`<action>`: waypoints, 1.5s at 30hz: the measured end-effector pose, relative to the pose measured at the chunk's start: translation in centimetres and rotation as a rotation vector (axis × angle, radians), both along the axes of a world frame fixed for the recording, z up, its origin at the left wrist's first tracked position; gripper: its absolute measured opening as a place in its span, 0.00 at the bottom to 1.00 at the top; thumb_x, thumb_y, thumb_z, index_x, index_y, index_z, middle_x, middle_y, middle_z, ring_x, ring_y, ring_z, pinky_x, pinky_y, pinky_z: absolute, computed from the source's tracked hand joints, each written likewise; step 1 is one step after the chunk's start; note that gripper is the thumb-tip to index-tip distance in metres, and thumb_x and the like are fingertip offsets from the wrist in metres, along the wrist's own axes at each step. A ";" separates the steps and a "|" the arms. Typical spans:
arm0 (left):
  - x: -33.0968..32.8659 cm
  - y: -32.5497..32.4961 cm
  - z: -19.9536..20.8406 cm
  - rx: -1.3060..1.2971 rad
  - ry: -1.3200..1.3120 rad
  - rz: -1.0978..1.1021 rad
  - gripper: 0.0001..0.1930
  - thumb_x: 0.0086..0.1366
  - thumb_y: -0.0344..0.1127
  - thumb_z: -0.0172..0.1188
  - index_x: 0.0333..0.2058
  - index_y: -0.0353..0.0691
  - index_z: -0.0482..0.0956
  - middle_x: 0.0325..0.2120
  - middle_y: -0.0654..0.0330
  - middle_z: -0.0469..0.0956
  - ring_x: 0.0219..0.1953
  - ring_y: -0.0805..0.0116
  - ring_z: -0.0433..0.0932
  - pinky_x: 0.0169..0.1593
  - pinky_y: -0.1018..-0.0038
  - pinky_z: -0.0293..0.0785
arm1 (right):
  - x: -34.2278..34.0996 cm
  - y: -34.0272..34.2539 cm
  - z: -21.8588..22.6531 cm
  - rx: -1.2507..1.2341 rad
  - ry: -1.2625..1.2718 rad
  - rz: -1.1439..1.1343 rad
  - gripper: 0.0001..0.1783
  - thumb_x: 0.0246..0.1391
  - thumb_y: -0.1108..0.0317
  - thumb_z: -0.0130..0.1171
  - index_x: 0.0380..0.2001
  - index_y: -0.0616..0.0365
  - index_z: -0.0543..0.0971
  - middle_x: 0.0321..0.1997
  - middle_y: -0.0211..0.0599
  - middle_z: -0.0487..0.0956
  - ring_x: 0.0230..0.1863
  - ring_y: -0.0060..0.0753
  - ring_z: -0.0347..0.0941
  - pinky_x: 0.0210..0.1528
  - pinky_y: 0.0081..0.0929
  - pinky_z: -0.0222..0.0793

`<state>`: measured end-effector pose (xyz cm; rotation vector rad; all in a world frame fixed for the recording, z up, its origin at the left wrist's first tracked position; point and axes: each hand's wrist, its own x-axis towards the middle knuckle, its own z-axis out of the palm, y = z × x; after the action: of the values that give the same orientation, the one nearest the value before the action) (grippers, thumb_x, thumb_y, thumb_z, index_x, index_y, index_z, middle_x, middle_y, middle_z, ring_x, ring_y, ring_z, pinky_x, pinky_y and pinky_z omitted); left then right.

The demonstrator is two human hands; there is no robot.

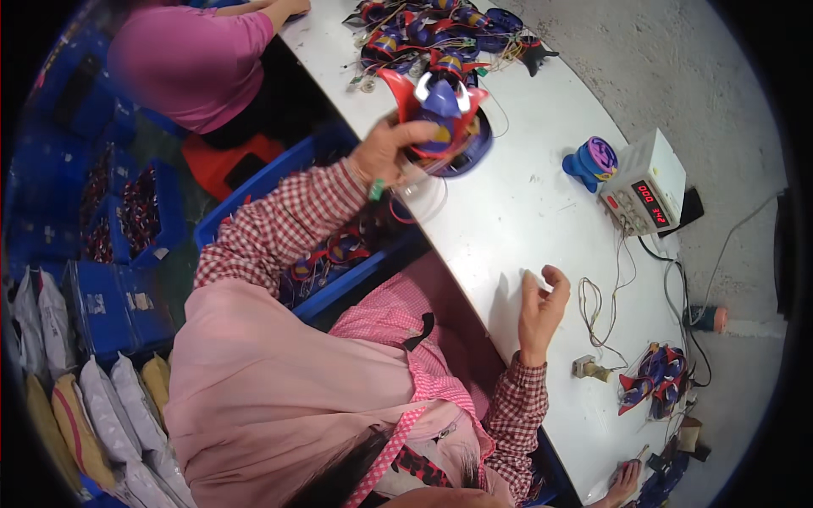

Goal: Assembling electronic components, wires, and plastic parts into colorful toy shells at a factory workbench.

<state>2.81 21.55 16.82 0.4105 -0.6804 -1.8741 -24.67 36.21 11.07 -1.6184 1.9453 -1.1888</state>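
My left hand grips a toy part over the table's near edge. It is purple and red, with pointed red wings and white horns, and looks slightly blurred. A small green piece hangs under the wrist. Just below the toy part sits a pale round thing that I cannot make out clearly. Over the white table, my right hand is raised with fingers loosely curled, thumb and fingertips apart, holding nothing. Looped thin wires lie to its right.
Wired toy parts pile at the far end; more lie at right. A power supply stands by a blue-purple piece. Blue bin at left. A person in pink sits beyond; another person's hand shows lower right.
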 end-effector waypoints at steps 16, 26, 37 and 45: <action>-8.0 -32.9 -14.1 -0.519 -0.994 0.148 0.20 0.50 0.46 0.65 0.37 0.38 0.80 0.34 0.57 0.76 0.31 0.73 0.76 0.32 0.82 0.72 | 0.7 -1.8 -3.2 -0.148 0.277 0.038 0.09 0.43 0.72 0.58 0.31 0.57 0.72 0.33 0.40 0.70 0.40 0.43 0.64 0.42 0.39 0.57; -8.6 -38.3 -12.7 -0.162 -1.698 0.049 0.51 0.48 0.67 0.59 0.55 0.24 0.60 0.54 0.46 0.65 0.54 0.55 0.66 0.57 0.64 0.59 | 0.2 0.1 -3.6 -0.189 0.264 -0.003 0.10 0.43 0.71 0.59 0.32 0.58 0.72 0.34 0.39 0.69 0.40 0.42 0.63 0.43 0.37 0.58; -16.3 -13.3 -3.3 -0.864 -1.065 0.253 0.18 0.62 0.33 0.56 0.49 0.32 0.70 0.44 0.60 0.73 0.45 0.71 0.71 0.50 0.76 0.66 | -19.1 12.1 5.0 -0.579 0.216 -0.391 0.14 0.48 0.75 0.60 0.39 0.62 0.72 0.32 0.35 0.72 0.31 0.25 0.68 0.34 0.21 0.67; -45.9 11.5 1.4 -1.665 -0.629 -0.638 0.17 0.59 0.36 0.59 0.45 0.38 0.71 0.37 0.56 0.73 0.35 0.66 0.74 0.39 0.73 0.73 | -43.8 15.4 2.4 0.235 0.003 -0.790 0.22 0.48 0.52 0.60 0.32 0.64 0.78 0.28 0.38 0.79 0.31 0.30 0.75 0.37 0.26 0.69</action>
<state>-43.11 33.04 18.19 -0.4078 -2.6441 -1.0202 -68.45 51.66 13.51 -0.7267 2.7075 -1.1221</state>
